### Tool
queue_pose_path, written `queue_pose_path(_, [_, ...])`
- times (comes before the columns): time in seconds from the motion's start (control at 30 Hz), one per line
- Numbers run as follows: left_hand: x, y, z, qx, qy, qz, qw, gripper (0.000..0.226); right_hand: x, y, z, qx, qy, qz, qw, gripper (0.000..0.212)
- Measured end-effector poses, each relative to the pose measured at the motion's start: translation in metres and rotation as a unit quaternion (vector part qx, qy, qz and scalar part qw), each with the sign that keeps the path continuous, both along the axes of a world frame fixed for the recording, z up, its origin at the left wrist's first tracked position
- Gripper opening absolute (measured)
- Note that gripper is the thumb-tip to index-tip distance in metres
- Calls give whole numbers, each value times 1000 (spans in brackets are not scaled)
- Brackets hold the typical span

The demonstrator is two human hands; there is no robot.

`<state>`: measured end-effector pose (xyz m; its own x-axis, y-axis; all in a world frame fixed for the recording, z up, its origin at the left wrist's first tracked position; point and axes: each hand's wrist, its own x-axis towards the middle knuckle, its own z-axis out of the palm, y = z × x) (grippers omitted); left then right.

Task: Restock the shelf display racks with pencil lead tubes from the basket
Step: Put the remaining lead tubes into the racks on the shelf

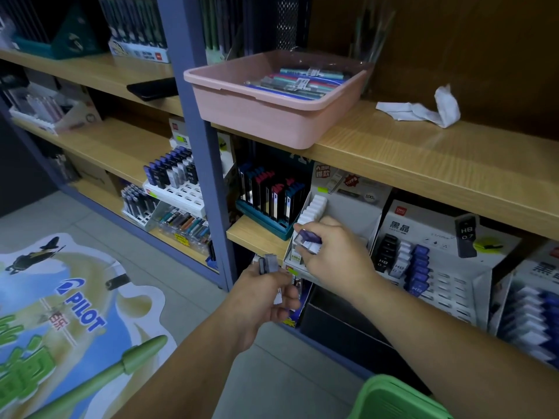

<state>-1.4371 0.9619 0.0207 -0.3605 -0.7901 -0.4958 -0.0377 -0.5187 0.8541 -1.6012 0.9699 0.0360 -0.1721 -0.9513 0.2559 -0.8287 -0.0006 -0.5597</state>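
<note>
Pinching a purple-capped lead tube (308,241) between thumb and forefinger, the right hand (338,255) holds it at the front of a white display rack (354,207), with the other fingers curled loosely beneath. I cannot tell whether the tube touches the rack. Just beyond those fingertips a row of white tubes (314,207) stands along the rack's left side. The left hand (266,294) sits lower and to the left of the right fingers. Its fingers are curled round a small bunch of tubes (267,264), whose grey and purple tops stick up above the knuckles. Right of the right wrist stands a second rack (423,267) with black, white and blue tubes in columns. Above both hands, on the upper shelf (423,152), a pink tray (272,116) holds pens, and a crumpled white cloth (423,111) lies to its right. The green basket (390,397) shows at the bottom edge, under the right forearm, well behind both sets of fingers.
</note>
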Motion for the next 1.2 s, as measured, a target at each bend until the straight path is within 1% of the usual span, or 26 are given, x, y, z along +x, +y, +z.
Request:
queue_pose_path(0.03, [0, -1, -1, 0, 1, 4, 1000, 17, 0, 0, 4, 6, -36, -5, 999, 22])
queue_pose_path(0.07, [1, -1, 0, 1, 6, 8, 1000, 17, 0, 2, 8, 15, -105, -15, 994, 14])
queue_pose_path(0.1, [1, -1, 0, 0, 8, 11, 1000, 16, 1, 6, 13, 36, -208, -29, 977, 9])
queue_pose_path(0.13, [1, -1, 0, -5, 8, 13, 1000, 15, 1, 11, 18, 64, -325, -41, 943, 10])
queue_pose_path(0.17, [0, -1, 1, -15, 3, 14, 1000, 13, 1, 19, 23, 97, -436, -47, 894, 13])
queue_pose_path(0.2, [-2, 0, 3, -28, -3, 15, 999, 11, 0, 28, 27, 129, -519, -46, 844, 17])
queue_pose_path(0.23, [-5, 2, 4, -45, -10, 14, 999, 7, -2, 36, 30, 156, -569, -41, 807, 20])
queue_pose_path(0.27, [-9, 6, 8, -63, -17, 9, 998, 6, -4, 44, 31, 175, -597, -36, 782, 23])
queue_pose_path(0.33, [-15, 14, 14, -103, -25, -30, 994, 25, -8, 56, 31, 194, -633, -39, 749, 28])
queue_pose_path(0.37, [-18, 20, 17, -125, -23, -64, 990, 30, -10, 60, 31, 200, -644, -47, 737, 31])
queue_pose_path(0.4, [-21, 27, 21, -148, -23, -103, 983, 31, -12, 64, 31, 206, -647, -56, 732, 32])
queue_pose_path(0.43, [-23, 33, 23, -166, -22, -138, 976, 33, -14, 66, 31, 208, -643, -63, 734, 35])
queue_pose_path(0.5, [-27, 40, 25, -172, -28, -158, 972, 35, -18, 68, 31, 194, -641, -89, 737, 34])
queue_pose_path(0.57, [-27, 42, 24, -154, -29, -161, 974, 39, -21, 68, 32, 157, -673, -114, 714, 19])
queue_pose_path(0.63, [-28, 44, 23, -141, -29, -195, 970, 44, -23, 66, 33, 114, -707, -115, 689, 12])
queue_pose_path(0.7, [-31, 49, 21, -125, -43, -224, 965, 41, -25, 64, 31, 90, -722, -108, 677, 10])
queue_pose_path(0.77, [-32, 52, 17, -116, -56, -230, 965, 31, -25, 64, 30, 79, -729, -100, 672, 9])
queue_pose_path(0.83, [-31, 51, 16, -106, -52, -234, 965, 23, -24, 66, 31, 67, -731, -106, 671, 7])
queue_pose_path(0.97, [-25, 46, 18, -72, -50, -244, 966, 30, -26, 70, 35, 55, -722, -128, 677, 8])
queue_pose_path(1.07, [-18, 47, 20, -46, -90, -296, 950, 34, -31, 70, 33, 51, -699, -174, 691, 7])
queue_pose_path(1.13, [-12, 45, 17, -24, -112, -278, 954, 43, -36, 73, 31, 40, -671, -203, 712, 5])
queue_pose_path(1.2, [-8, 44, 17, -12, -106, -233, 967, 48, -39, 79, 28, 39, -644, -210, 734, 7])
